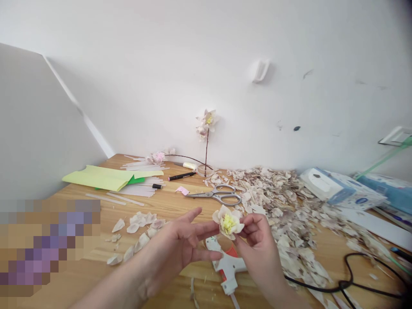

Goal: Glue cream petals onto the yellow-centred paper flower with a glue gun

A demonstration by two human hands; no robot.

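The right hand (262, 244) is pinching a small cream-white artificial flower with a yellow-green centre (228, 224) between thumb and fingers, gripping it at its right edge. The flower is facing up and toward the viewer, hovering above the near middle of the light wooden table (186, 283). The left hand (183, 240) is spreading its fingers wide, with fingertips reaching the flower's left side; whether they are pressing on it, I cannot tell.

Beneath the hands, a white glue gun with orange-red parts (230, 274) is lying partly hidden. Just beyond the flower, grey metal scissors (225, 195) are lying with their blades pointing left, near a small pink slip (182, 189). Loose pale petals (138, 231) are lying to the left, and a broad heap of dry, beige-white flakes (273, 193) is covering the right. Farther back, a thin brown stem bearing pale blossoms (206, 148) is standing upright against the white wall (154, 77). A yellow-green paper sheet (99, 177) is resting at far left.
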